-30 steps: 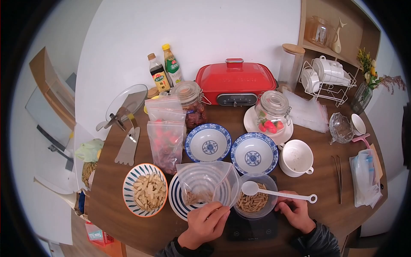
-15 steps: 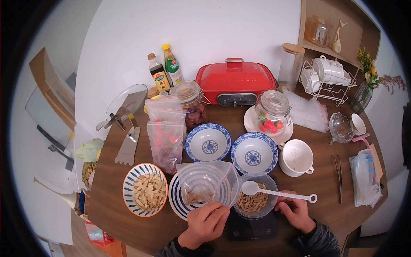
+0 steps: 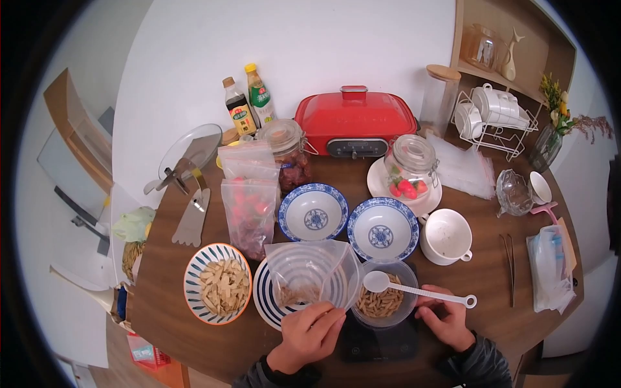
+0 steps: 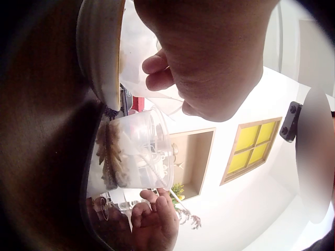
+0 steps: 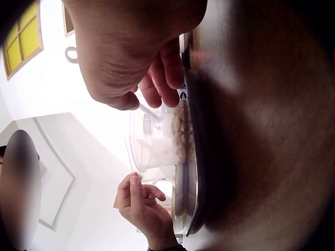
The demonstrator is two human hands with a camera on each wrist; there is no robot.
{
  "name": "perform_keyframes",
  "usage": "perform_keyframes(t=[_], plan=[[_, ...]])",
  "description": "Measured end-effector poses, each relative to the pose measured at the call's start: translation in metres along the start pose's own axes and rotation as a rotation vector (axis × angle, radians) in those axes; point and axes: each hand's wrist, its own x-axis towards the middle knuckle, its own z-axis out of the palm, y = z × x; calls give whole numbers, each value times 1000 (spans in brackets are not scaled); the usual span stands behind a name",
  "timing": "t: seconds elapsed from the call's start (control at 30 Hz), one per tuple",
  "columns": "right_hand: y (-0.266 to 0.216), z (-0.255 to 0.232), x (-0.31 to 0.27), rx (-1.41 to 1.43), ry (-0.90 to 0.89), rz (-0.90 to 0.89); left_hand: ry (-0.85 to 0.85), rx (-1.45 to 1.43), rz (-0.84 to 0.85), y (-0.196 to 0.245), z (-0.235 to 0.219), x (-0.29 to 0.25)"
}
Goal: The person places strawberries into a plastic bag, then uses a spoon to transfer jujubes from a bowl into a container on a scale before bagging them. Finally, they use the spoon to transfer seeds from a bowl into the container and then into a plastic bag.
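Note:
In the head view my left hand (image 3: 307, 333) pinches the lower right edge of a clear plastic bag (image 3: 310, 254) between thumb and fingers. The bag lies over a blue-striped plate (image 3: 260, 304), with some tan pieces low inside it. To its right, a clear plastic tub (image 3: 412, 304) of short tan sticks (image 3: 378, 302) stands on a black kitchen scale (image 3: 378, 346). A white long-handled spoon (image 3: 414, 290) lies across the tub, its handle passing over my right hand (image 3: 446, 321). That hand is beside the tub, fingers loosely bent, fingertips close to its wall.
A bowl of tan slices (image 3: 223, 288) stands left of the plate. Behind are two blue-patterned bowls (image 3: 315, 212), a white two-handled cup (image 3: 446, 236), bags of strawberries (image 3: 249, 216), a strawberry jar (image 3: 411, 169) and a red electric cooker (image 3: 356, 123). Tongs (image 3: 510, 268) lie at right.
The head view has shifted very slightly. Both hands, the bag, the tub and the spoon keep their places.

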Motion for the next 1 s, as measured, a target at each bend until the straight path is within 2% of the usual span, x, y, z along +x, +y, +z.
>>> perform_keyframes(t=[0.17,0.27,0.53,0.57,0.67,0.8,1.0], plan=[[0,-2,0,12,16,2,17,-3,4,-1,1,-2],[-5,0,4,89,97,-33,16,10,10,-1,0,0],[-50,2,20,-93,150,-146,22,-14,-9,1,-1,1],[-53,3,21,-93,147,-142,23,-19,1,1,-1,1],[-66,4,29,-445,104,-402,42,-18,23,-3,2,-2],[-72,14,32,-490,32,-473,34,-13,25,-3,1,-2],[-72,20,36,-469,-62,-436,30,-28,21,-4,2,-1]])
